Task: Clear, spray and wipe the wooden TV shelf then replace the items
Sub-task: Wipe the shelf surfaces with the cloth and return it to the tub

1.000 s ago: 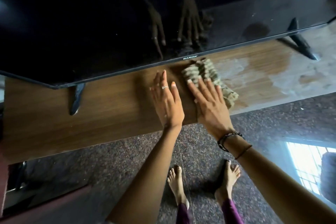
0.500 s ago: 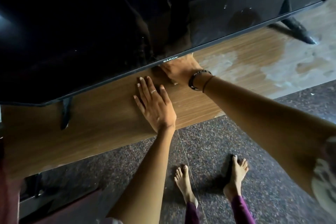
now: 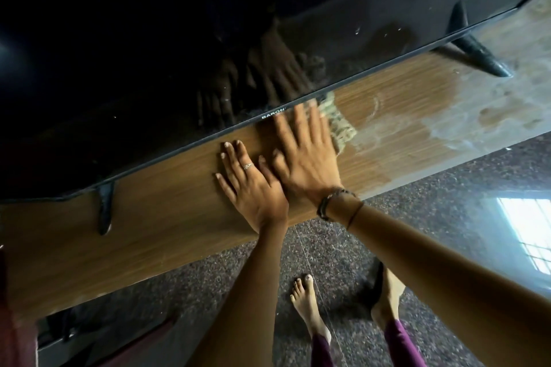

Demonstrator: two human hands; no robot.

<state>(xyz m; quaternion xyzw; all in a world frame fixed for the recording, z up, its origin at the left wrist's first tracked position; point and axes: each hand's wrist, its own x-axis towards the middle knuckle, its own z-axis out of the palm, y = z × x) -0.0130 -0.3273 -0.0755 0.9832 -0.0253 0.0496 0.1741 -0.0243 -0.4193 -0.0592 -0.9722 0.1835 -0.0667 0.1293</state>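
Shelf (image 3: 167, 217) of wood runs under the TV (image 3: 149, 53) in my view. My right hand (image 3: 307, 155) presses a cloth (image 3: 341, 125) flat with straight fingers beside wet streaks; my left hand (image 3: 253, 188) rests flat, holding nothing.

Both forearms are bare, with no sleeves seen. A thin silver ring (image 3: 248, 166) is worn on a finger of the left hand (image 3: 253, 188). A dark braided bracelet (image 3: 329, 202) and a thin dark thread band (image 3: 355, 214) are worn at the right wrist. Purple trouser legs (image 3: 401, 343) are seen above bare feet.
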